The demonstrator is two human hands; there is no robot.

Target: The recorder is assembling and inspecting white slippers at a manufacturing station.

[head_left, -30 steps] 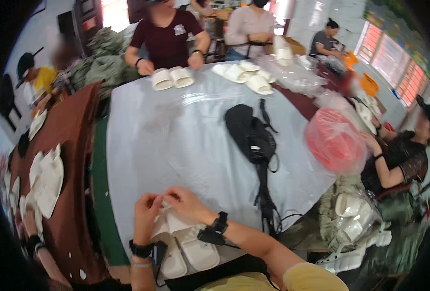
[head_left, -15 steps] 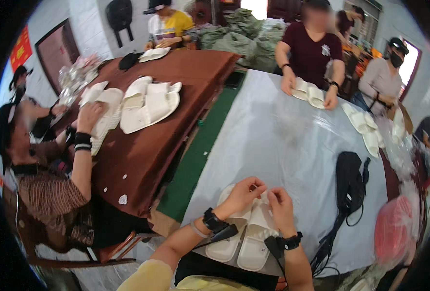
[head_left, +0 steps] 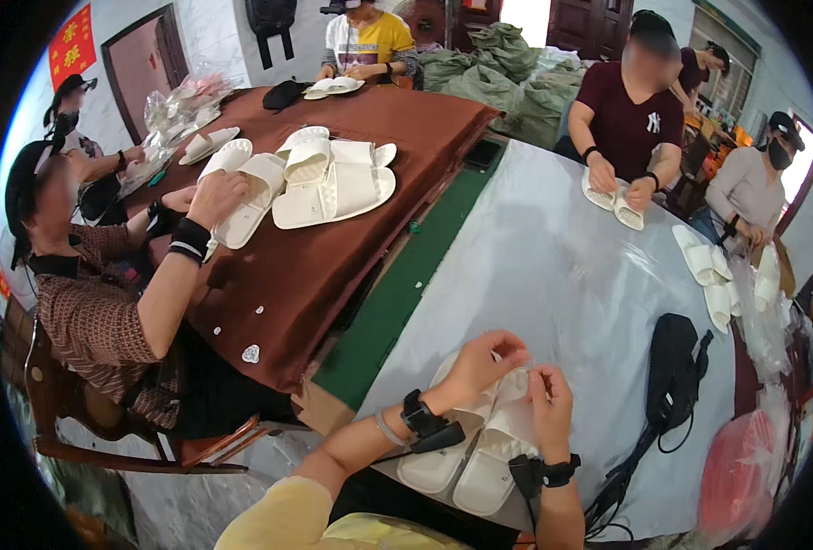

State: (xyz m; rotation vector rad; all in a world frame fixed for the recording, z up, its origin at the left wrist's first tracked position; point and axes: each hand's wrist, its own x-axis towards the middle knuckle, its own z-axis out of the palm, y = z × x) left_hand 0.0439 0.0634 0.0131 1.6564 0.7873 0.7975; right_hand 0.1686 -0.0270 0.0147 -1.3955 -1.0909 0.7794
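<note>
A pair of white slippers lies side by side on the pale table covering in front of me: the left slipper [head_left: 432,469] and the right slipper [head_left: 485,480], toes pointing away. Just above their straps, my left hand [head_left: 485,367] has its fingers curled in with thumb and fingertips close together. Facing it, my right hand [head_left: 550,405] pinches thumb against forefinger beside the right slipper's strap. The fingertips of both hands nearly meet. Anything between them is too small to make out. My wrists wear black bands with small dark devices.
A black strapped pouch [head_left: 672,376] with cords lies to my right, by a pink bundle in clear plastic [head_left: 735,467]. More white slippers [head_left: 707,270] sit at the table's far right. Co-workers handle slippers across from me and at the brown-covered table [head_left: 333,266] on the left.
The view has shifted, so the surroundings sit a little lower and farther right. My hands stay over the slippers with fingers still bent. The co-worker across has drawn both hands closer together over their slippers.
</note>
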